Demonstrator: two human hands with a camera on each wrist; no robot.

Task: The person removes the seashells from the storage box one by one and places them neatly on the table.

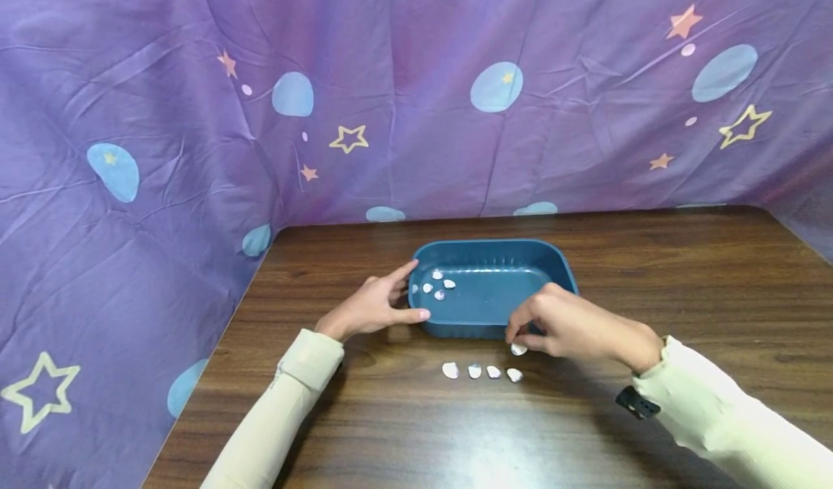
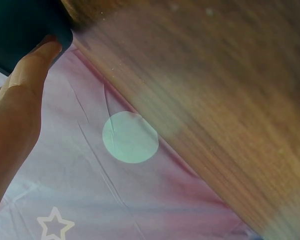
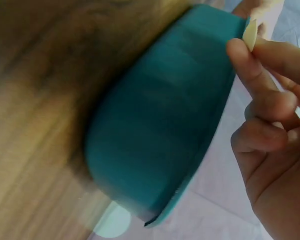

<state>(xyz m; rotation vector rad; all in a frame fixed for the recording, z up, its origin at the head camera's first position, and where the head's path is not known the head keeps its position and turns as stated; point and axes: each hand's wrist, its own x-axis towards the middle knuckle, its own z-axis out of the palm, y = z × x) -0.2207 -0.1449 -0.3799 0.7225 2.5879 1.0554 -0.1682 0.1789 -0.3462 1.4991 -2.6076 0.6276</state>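
Note:
Between thumb and fingertips, my right hand [image 1: 573,326] pinches a small white shell [image 1: 518,349] at the near right side of a blue plastic basin [image 1: 468,330]. In the right wrist view the shell [image 3: 249,35] shows edge-on, close to the basin's rim. My left hand [image 1: 374,304] is at the basin's left end, fingers spread fairly straight, the thumb at the front rim and a fingertip at the back. Several white shells [image 1: 440,295] lie inside the basin at its left. Several more shells [image 1: 474,371] form a row on the table in front.
The basin stands on a dark wood table [image 1: 364,431], whose left edge slants away. A purple cloth [image 1: 416,163] with stars and blue ovals hangs behind the table and along its left side. A dark band [image 1: 638,403] is by the right sleeve.

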